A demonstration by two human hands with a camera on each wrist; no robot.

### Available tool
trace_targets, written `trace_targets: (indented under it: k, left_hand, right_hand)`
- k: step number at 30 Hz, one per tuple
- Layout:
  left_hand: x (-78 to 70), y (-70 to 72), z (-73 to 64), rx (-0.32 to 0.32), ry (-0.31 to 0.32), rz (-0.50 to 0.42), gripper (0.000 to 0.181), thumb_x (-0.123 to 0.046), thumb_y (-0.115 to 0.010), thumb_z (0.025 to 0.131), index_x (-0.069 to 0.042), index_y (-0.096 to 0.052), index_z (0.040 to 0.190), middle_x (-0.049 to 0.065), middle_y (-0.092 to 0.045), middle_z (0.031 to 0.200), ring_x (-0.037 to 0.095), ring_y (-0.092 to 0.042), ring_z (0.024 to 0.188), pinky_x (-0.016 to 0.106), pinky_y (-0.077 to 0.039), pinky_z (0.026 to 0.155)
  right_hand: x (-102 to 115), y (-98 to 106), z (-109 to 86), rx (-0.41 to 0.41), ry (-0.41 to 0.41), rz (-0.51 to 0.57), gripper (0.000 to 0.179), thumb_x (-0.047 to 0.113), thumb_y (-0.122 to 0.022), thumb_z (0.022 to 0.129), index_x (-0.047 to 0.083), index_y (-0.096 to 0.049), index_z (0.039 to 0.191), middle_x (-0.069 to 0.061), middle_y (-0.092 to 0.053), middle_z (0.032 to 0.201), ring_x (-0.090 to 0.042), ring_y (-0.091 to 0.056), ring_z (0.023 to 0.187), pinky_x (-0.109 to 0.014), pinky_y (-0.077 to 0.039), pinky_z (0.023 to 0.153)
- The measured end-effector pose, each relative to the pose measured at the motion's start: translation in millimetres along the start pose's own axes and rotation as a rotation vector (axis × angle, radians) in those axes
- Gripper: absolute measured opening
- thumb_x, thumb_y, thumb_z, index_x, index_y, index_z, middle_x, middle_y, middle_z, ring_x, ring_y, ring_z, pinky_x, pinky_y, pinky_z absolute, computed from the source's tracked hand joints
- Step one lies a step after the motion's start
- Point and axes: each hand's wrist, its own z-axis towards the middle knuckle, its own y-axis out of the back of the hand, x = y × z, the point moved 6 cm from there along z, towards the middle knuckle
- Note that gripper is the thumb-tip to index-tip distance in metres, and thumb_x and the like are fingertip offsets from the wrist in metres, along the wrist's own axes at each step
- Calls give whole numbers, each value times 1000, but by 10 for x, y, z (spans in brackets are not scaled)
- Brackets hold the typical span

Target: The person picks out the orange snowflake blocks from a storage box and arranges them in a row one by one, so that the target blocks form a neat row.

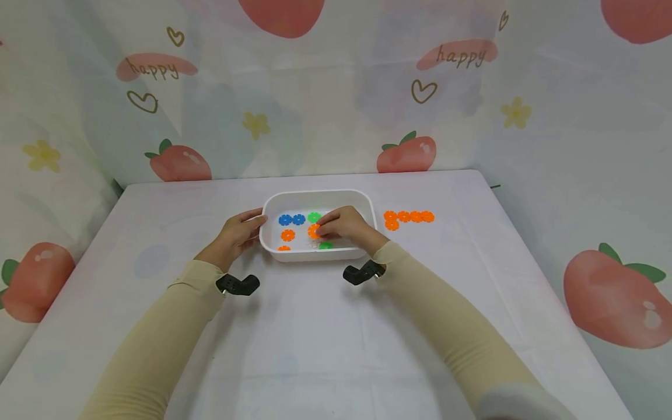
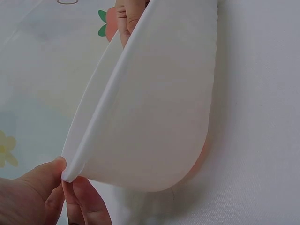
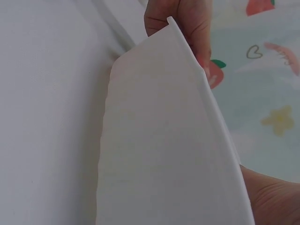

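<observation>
A white plastic tray with rounded corners stands on the table. My left hand pinches its left rim between thumb and fingers; the left wrist view shows the thumb over the tray wall and fingers below. Inside the tray, my right hand holds an orange snowflake disc at its fingertips. Around it lie blue snowflake discs, a green disc, another green disc and an orange disc. In the right wrist view the tray side hides most of the right hand.
Right of the tray, several orange snowflake discs lie in a row, with one more below its left end. A white cloth covers the table. Behind it hangs a printed curtain.
</observation>
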Motion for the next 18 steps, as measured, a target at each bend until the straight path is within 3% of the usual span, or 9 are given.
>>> trace_targets:
  k: [12, 18]
  left_hand:
    - [-5, -3, 0, 3, -4, -19, 51, -29, -60, 99, -22, -47, 147, 9, -53, 143, 18, -53, 104, 24, -43, 85]
    - [-7, -5, -12, -1, -8, -15, 50, -29, -60, 99, -22, -47, 147, 8, -52, 144, 21, -52, 109, 26, -44, 91]
  right_hand:
    - [7, 132, -33, -6, -16, 3, 27, 4, -75, 86, -3, -70, 111, -16, -72, 101, -15, -68, 74, -27, -57, 76]
    - [37, 172, -51, 12, -16, 14, 27, 3, -74, 86, -4, -69, 112, -16, -71, 101, -16, -69, 76, -28, -57, 78]
